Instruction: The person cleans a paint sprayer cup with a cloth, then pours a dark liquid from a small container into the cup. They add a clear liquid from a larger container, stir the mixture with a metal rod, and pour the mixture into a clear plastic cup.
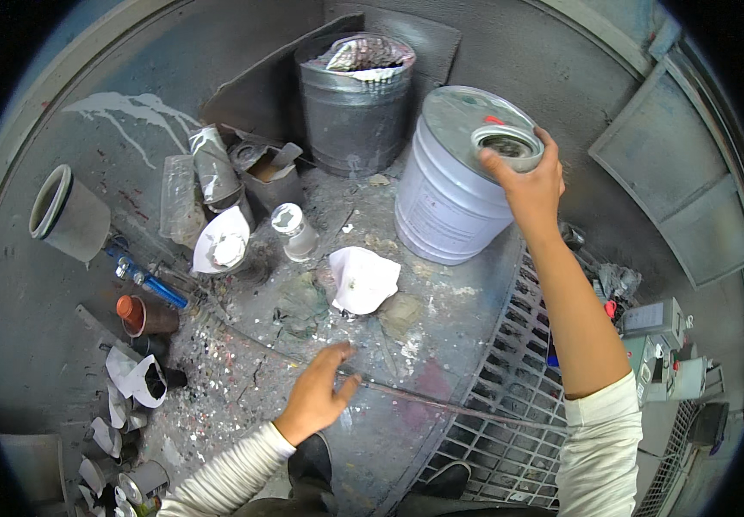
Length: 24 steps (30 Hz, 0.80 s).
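My right hand [529, 179] grips a small round tin [523, 161] with a pale rim, thumb on one side and fingers round the other. It is at the lid of a big white ribbed drum [454, 202]; whether it touches the lid I cannot tell. A red spot [494, 121] shows on the lid beside it. My left hand [316, 392] holds nothing, its thumb and fingers apart, over the stained floor next to a thin dark hose [424, 399]. Just beyond it lies a crumpled white paper cone [362, 280].
A dark drum [355, 121] with a dirty liner stands at the back. To its left are a pale-topped jar [294, 231], a paper-lined cup [221, 241] and a blue-handled spray gun [152, 280]. Several used cups line the left edge. Metal grating [497, 414] lies at right.
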Tool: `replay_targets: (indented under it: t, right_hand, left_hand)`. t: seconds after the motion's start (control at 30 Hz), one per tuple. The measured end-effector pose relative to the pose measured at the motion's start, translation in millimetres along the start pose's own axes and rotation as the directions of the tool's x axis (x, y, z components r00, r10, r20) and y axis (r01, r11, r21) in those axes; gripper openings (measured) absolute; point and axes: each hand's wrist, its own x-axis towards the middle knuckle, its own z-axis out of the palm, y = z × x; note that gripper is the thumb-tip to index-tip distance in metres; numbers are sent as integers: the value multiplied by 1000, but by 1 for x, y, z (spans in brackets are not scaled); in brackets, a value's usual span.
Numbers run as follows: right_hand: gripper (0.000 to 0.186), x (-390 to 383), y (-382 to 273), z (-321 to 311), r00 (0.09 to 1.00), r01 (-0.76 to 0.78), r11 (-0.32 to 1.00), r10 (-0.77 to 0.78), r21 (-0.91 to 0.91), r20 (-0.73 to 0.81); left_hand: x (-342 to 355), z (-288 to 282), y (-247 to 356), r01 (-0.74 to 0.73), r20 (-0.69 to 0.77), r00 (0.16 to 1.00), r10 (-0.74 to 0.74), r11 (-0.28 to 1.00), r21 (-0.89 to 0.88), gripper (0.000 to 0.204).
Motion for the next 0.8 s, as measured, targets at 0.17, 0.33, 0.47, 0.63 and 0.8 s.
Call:
replay_targets:
  t: [0.17, 0.33, 0.47, 0.63, 0.8]
  right_hand:
    - [122, 11, 6, 26, 991, -47, 969, 75, -244, 107]
    - [122, 15, 10, 31, 980, -36, 936, 103, -351, 173]
    - [105, -9, 3, 16, 987, 160, 943, -154, -291, 46]
    - [75, -90, -15, -16, 788, 609, 793, -607, 17, 104]
    - [46, -127, -51, 22, 634, 551, 759, -651, 346, 419]
  left_hand:
    - [-40, 15, -17, 115, 132, 985, -110, 993, -29, 33]
    - [-52, 23, -29, 254, 294, 934, -202, 956, -148, 30]
    - [-46, 25, -31, 275, 342, 919, -198, 941, -195, 30]
    - [-43, 16, -37, 290, 292, 931, -218, 929, -229, 29]
    - [-40, 20, -42, 326, 194, 942, -274, 886, -331, 27]
